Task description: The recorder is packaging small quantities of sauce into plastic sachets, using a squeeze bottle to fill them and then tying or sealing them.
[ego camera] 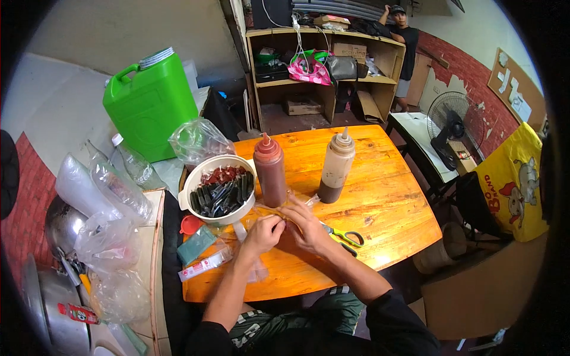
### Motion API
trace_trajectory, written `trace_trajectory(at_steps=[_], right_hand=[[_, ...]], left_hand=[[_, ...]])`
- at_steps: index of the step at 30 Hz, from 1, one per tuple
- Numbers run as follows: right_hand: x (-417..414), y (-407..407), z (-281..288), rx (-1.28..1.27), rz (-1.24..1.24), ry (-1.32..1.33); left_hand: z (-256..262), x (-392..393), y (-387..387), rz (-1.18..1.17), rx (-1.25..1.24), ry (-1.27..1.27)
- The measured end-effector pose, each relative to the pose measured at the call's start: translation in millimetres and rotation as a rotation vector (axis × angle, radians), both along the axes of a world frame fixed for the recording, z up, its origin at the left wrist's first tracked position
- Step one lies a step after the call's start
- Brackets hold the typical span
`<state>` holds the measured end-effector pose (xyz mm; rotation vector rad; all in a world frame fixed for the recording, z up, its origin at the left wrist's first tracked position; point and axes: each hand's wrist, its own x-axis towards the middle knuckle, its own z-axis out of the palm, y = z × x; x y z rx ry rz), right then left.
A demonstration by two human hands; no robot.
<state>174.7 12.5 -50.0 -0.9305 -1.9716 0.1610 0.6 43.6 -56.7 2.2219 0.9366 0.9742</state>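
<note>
My left hand [266, 233], its fingers curled, meets the fingertips of my right hand [307, 228] over the wooden table [392, 213]. Whatever may be pinched between them is hidden by the fingers. Just beyond stands a squeeze bottle of reddish sauce [270, 178]; a second squeeze bottle [337, 167], part full of dark sauce, is to its right. A white plastic bowl [222, 220] at the left holds many small dark and red sachets. Beside my right wrist lie scissors with yellow-green handles [352, 238]. Clear plastic [256, 272] lies under my left forearm.
A red funnel [190, 224], a teal packet [197, 244] and a plastic packet with red print [207, 264] lie left. A green jerrycan [149, 107], bottles [138, 167] and pots [62, 307] crowd the left counter. A fan [452, 127] and a person [405, 49] are at back right.
</note>
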Motion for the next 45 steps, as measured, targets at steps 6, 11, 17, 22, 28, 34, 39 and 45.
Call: trace_trajectory(at_steps=[6,11,17,22,28,34,39,45], right_hand=[[-1.7,-9.7,4.9,-0.55,-0.037,0.219],[13.2,-16.7,36.6,0.01,-0.115,-0.248],[15.0,-14.9,51.0,0.13,0.073,-0.316],[10.3,-13.3,45.4,-0.032,0.064,-0.131],[4.2,-8.9,22.0,-0.6,-0.094,0.215],[-3.8,-4.8,2.4,-0.688,0.045,0.597],[-11.1,-20.9,23.1,-0.255,-0.124,0.225],[40.4,10.2,13.4,-0.502,0.053,0.074]], left_hand=[[0.5,-2.7,0.3,-0.079,-0.047,-0.141],[-0.6,-9.2,1.0,-0.206,-0.714,-0.306],[7.2,-18.2,4.3,-0.5,-1.142,-0.334],[18.7,-19.7,1.2,-0.431,-0.971,-0.188],[20.4,1.8,-10.9,-0.153,-0.623,-0.753],[-2.1,18.2,-9.2,-0.047,-0.207,-0.751],[-7.2,18.1,-9.8,0.21,0.224,-0.502],[10.3,20.7,-13.2,0.091,0.453,-0.144]])
